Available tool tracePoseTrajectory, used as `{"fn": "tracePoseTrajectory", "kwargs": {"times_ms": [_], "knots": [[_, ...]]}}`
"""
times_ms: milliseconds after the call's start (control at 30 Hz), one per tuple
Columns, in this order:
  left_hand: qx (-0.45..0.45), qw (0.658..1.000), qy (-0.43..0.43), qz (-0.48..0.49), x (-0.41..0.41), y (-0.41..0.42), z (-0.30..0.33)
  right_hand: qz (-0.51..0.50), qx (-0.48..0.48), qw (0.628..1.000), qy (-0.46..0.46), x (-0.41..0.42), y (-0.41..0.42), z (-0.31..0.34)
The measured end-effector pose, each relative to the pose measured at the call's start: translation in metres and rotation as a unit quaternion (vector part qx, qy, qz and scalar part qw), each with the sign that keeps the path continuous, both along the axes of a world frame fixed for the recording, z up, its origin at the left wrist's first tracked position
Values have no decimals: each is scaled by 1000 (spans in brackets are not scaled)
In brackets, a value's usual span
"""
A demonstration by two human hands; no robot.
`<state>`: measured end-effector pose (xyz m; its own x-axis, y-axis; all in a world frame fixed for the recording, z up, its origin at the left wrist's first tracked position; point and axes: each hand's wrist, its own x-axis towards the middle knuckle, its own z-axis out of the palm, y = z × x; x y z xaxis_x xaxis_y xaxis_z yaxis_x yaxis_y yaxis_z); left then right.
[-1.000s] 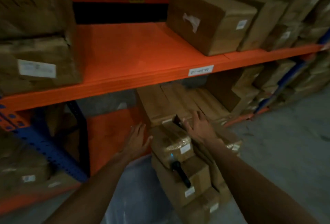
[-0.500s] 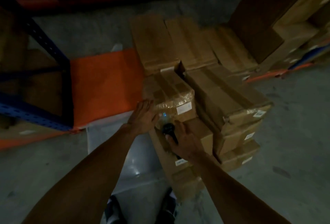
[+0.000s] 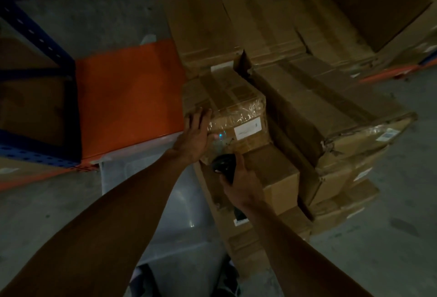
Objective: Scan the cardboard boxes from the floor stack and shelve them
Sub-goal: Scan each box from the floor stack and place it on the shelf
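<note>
A small taped cardboard box (image 3: 227,98) with a white label (image 3: 247,128) tops the floor stack. My left hand (image 3: 195,137) lies flat on its near left corner, fingers apart. My right hand (image 3: 238,182) grips a black handheld scanner (image 3: 222,165) just below the box's front face. A faint blue-green glow shows on that face, left of the label. Under it sits a larger box (image 3: 274,176), and a long box (image 3: 316,112) lies to the right.
An orange bottom shelf board (image 3: 127,93) lies left of the stack, framed by a blue rack upright (image 3: 35,34). More flat boxes (image 3: 236,17) sit behind. A pale plastic sheet (image 3: 170,209) covers the grey floor below my arms.
The view dropped from the orange shelves to the floor stack. My left hand moved onto the top box's corner. My right hand came off the boxes and took hold of the scanner.
</note>
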<state>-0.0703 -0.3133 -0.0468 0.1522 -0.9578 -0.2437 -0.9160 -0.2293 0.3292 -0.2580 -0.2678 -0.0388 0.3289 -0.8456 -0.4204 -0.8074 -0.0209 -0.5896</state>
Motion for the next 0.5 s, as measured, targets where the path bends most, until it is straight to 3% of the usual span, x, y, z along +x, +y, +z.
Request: {"fn": "tracePoseTrajectory", "kwargs": {"times_ms": [133, 300, 400, 500], "knots": [[58, 998, -15, 1, -4, -11, 17, -89, 7, 985, -150, -27, -2, 19], [121, 991, -53, -29, -11, -20, 31, -186, 18, 934, -305, -45, -17, 61], [138, 990, -36, -22, -10, -21, 32, -219, 15, 919, -327, -46, -25, 75], [137, 990, -8, 1, -10, -21, 28, -208, -41, 938, -275, -45, -26, 75]]}}
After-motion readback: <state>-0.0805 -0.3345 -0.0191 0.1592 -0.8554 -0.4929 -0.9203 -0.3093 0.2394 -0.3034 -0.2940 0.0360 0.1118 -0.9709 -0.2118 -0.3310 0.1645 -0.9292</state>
